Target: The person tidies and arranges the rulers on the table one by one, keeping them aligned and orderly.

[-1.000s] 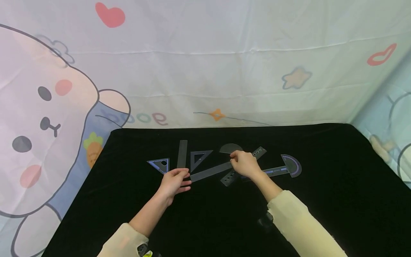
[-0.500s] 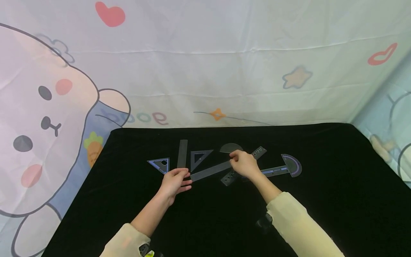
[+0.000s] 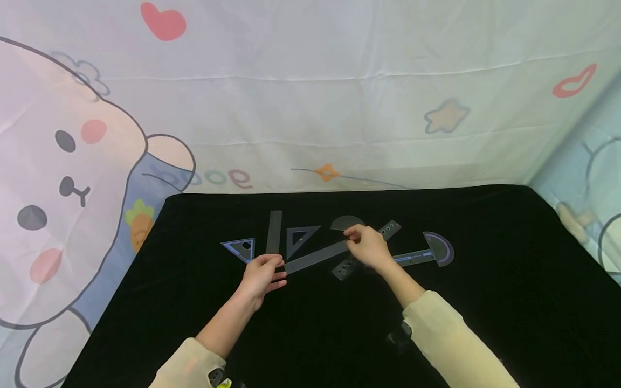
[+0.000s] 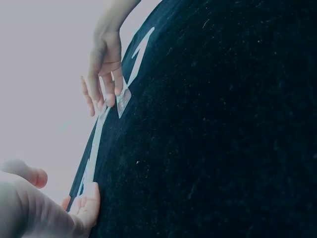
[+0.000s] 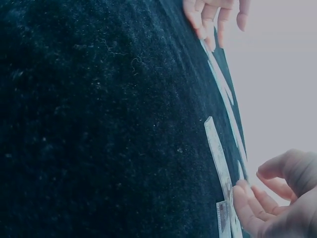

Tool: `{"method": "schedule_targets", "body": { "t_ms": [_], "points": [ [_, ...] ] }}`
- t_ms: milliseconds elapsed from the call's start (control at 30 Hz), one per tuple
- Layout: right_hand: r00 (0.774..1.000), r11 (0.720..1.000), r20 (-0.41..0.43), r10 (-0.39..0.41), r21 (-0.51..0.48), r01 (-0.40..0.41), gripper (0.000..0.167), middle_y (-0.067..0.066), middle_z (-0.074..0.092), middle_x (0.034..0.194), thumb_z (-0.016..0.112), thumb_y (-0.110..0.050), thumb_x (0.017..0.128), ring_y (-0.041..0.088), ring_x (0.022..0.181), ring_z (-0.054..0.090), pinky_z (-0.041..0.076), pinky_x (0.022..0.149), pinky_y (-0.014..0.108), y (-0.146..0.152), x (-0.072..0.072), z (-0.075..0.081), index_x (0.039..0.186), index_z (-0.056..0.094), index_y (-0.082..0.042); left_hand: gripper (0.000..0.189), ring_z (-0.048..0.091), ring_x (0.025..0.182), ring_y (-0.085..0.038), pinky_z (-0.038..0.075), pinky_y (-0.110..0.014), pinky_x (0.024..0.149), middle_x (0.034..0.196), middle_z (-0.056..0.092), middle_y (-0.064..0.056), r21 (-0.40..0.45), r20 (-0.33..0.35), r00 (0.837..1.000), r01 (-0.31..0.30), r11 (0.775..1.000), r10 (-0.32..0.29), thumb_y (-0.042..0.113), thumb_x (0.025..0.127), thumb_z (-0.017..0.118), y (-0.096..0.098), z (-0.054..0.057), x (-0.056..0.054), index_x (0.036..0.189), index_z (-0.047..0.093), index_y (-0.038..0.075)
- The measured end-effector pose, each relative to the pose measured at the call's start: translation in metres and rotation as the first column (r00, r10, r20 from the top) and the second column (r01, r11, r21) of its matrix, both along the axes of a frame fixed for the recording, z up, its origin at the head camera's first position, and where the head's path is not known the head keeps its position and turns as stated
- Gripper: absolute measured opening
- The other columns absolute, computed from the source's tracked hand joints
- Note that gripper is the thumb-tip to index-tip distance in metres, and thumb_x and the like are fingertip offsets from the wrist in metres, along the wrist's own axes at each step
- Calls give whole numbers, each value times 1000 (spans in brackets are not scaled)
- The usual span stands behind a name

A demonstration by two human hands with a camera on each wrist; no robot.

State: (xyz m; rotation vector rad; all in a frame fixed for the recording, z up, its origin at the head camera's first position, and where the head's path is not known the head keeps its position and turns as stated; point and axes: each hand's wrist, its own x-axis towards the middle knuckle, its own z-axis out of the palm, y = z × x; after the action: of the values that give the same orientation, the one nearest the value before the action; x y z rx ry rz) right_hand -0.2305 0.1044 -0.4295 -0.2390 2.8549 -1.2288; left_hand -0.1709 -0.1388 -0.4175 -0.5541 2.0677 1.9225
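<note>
A plain clear ruler [image 3: 315, 257] lies slanted on black cloth between my two hands. My left hand [image 3: 259, 276] has its fingers at the ruler's left end, thumb and fingers apart in the left wrist view. Over the other end, my right hand [image 3: 370, 249] reaches down with loosely extended fingers [image 5: 242, 203]; its thumb stands apart from them. Beneath the right hand, a ruler with cut-out holes [image 3: 343, 268] crosses a blue-marked ruler [image 3: 414, 258], their crossing hidden. Just beyond the left fingertips lies another plain ruler [image 3: 274, 231], pointing away.
A blue-edged set square [image 3: 237, 249] lies left, and a second set square [image 3: 291, 242] sits between the plain rulers. Behind the right hand is a clear protractor [image 3: 346, 222]. A blue-marked protractor [image 3: 442, 250] meets the blue-marked ruler's right end. A printed curtain [image 3: 388, 108] hangs behind the table.
</note>
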Motion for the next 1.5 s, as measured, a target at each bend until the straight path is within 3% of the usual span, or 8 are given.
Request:
{"method": "schedule_targets", "body": {
  "t_ms": [400,567,733,933,1167,1500],
  "points": [
    [1000,996,-15,-17,-91,16,24,11,55,98,58,-4,84,21,84,56,50,71,32,-3,1,1,108,63,-5,35,56,92,-22,54,-31,81,123,48,-17,18,10,1000,2,1000,-2,22,96,46,-3,2,0,124,45,3],
    [997,981,71,-13,-193,27,25,11,54,99,57,-3,86,18,76,61,55,65,24,-5,0,1,111,60,-4,36,56,91,-20,54,-30,80,124,47,-17,31,8,1000,12,999,-12,22,96,46,-6,4,1,126,44,2],
    [986,959,166,-21,-275,67,26,10,55,97,56,-3,87,18,79,62,56,69,25,-8,0,4,113,59,-5,38,56,86,-17,54,-28,79,121,50,-15,33,18,999,39,999,-39,24,95,47,-11,5,2,127,43,4],
    [982,936,190,-13,-342,79,30,10,53,99,54,0,85,17,79,61,56,68,25,-13,0,6,115,58,-5,36,58,78,-15,55,-28,73,110,58,-13,-34,23,994,108,994,-108,24,95,47,-15,4,6,123,47,2],
    [976,903,216,6,-420,87,33,11,51,103,54,3,84,16,78,60,56,68,26,-20,3,9,115,58,-8,27,59,73,-16,55,-28,67,94,60,-10,-180,23,979,202,963,-201,24,92,51,-17,0,8,111,59,6],
    [976,882,213,53,-468,54,32,12,50,105,52,3,85,17,79,59,56,69,27,-23,6,10,114,58,-9,22,59,74,-18,55,-31,68,94,61,-7,-197,-5,939,336,921,-344,24,88,60,-19,-1,12,103,68,10]
  ]
}}
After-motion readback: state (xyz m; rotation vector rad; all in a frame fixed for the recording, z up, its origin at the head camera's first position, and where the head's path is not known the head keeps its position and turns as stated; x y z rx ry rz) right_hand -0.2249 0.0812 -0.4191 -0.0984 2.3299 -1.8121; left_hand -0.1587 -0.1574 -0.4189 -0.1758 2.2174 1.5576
